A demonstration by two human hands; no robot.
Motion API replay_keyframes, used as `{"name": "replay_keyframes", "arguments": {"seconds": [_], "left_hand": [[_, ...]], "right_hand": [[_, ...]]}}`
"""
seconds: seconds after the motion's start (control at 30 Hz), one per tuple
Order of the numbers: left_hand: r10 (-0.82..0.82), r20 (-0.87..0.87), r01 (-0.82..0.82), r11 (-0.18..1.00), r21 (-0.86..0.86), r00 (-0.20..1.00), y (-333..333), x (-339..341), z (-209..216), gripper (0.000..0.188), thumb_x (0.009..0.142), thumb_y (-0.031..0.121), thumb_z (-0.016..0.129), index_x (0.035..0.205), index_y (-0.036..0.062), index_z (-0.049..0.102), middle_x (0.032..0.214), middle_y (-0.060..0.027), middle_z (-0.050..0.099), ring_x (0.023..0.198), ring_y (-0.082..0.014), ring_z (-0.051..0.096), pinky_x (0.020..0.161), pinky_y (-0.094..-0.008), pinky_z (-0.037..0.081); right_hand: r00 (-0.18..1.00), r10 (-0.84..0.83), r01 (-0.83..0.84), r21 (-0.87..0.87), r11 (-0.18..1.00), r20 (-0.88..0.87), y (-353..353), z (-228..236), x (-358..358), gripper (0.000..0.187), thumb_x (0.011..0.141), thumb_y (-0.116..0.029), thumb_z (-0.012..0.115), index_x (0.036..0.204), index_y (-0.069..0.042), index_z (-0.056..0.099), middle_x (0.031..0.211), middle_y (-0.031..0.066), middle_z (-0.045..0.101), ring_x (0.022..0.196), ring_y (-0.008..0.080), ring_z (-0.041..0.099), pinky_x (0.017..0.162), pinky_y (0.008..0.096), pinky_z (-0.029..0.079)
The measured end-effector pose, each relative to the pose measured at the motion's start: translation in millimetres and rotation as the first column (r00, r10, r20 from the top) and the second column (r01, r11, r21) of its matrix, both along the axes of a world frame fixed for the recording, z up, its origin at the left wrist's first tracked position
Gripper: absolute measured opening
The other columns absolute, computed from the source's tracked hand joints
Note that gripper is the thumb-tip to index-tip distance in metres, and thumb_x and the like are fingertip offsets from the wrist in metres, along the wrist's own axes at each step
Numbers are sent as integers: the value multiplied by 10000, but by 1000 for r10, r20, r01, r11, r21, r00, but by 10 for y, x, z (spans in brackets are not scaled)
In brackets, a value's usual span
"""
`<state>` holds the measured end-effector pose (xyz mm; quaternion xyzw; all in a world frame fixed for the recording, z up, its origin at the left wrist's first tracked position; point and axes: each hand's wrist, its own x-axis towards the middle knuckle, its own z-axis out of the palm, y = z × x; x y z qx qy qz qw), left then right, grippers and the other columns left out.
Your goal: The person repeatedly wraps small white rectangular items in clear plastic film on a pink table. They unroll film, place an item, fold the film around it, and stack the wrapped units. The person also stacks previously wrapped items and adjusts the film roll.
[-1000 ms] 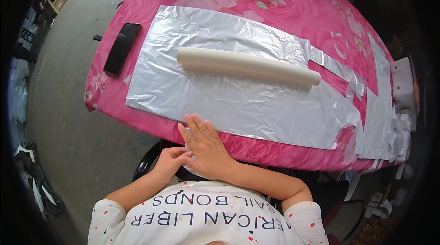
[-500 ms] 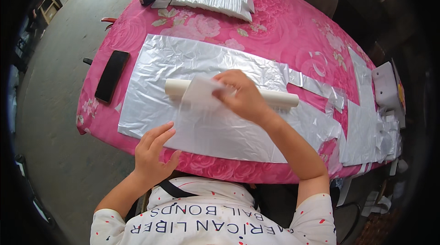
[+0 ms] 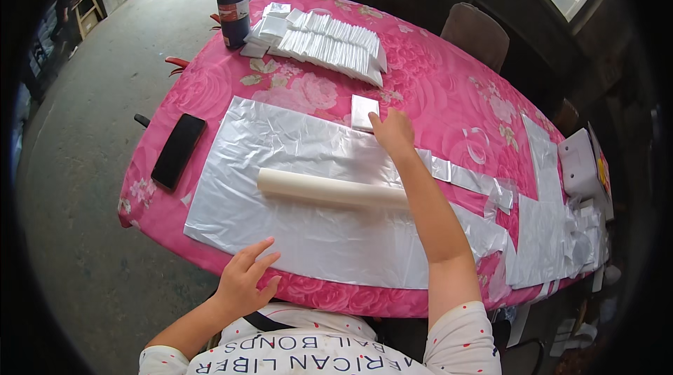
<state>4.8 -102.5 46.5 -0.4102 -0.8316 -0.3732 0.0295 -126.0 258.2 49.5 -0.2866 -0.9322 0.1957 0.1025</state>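
Observation:
A small folded square of white plastic film (image 3: 364,111) is on the pink cloth, just beyond the far edge of the large plastic sheets. My right hand (image 3: 394,134) reaches out to it, thumb and fingers pinching its near right edge. Across the flat stack of silvery-white plastic sheets (image 3: 322,249) lies a long off-white tube (image 3: 315,187); my right forearm covers its right end. My left hand (image 3: 245,278) hovers by the stack's near edge with fingers spread, holding nothing.
Rows of folded white packets (image 3: 329,42) lie at the far side, beside a dark bottle (image 3: 232,7). A black phone (image 3: 179,152) rests at the left. Plastic strips (image 3: 470,180), more sheets (image 3: 540,242) and a white box (image 3: 581,161) occupy the right.
My right hand has moved from above the tube to beyond the sheets, taking the white film, now a compact square. My left hand stays near the front edge. The view has tilted up.

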Motion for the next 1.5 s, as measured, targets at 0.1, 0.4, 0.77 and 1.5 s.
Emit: {"name": "replay_keyframes", "arguments": {"seconds": [0.1, 0.4, 0.77, 1.5], "left_hand": [[-28, 10, 28, 999, 15, 1000, 37, -8, -10, 382, 679, 85, 679, 1045, 27, 586, 1203, -160, 524, 1005, -314, 551, 827, -374, 474], [-354, 135, 368, 926, -91, 925, 655, 14, -142, 603, 713, 173, 700, 1239, 17, 448, 1347, -215, 372, 1170, -368, 443, 947, -415, 400], [-503, 27, 492, 831, -260, 864, 1572, 168, -230, 846, 787, 469, 583, 1418, 53, 203, 1449, -305, 51, 1342, -466, 92, 1072, -520, 153], [-609, -9, 593, 775, -218, 793, 2071, 291, -79, 756, 750, 455, 647, 1353, 95, 367, 1450, -230, 183, 1335, -395, 203, 1059, -468, 239]], "right_hand": [[949, 281, -281, 17, 959, -141, 55, -6, 542, 465, 812, -363, 620, 1095, 5, 581, 1109, 212, 575, 1052, 343, 526, 894, 410, 416], [894, 446, -446, 1, 895, 50, -232, 40, 2188, 513, 736, -231, 701, 1166, 1, 545, 1054, 166, 581, 967, 319, 530, 856, 388, 420], [861, 508, -507, 67, 859, 7, 121, -384, 3050, 528, 895, -353, 485, 1335, -72, 406, 1416, 155, 327, 1312, 333, 291, 1069, 412, 230], [786, -366, 369, -95, 924, -499, 1206, 0, 3905, 129, 760, -49, 654, 746, -17, 531, 797, 39, 603, 717, 144, 563, 664, 271, 449]]}}
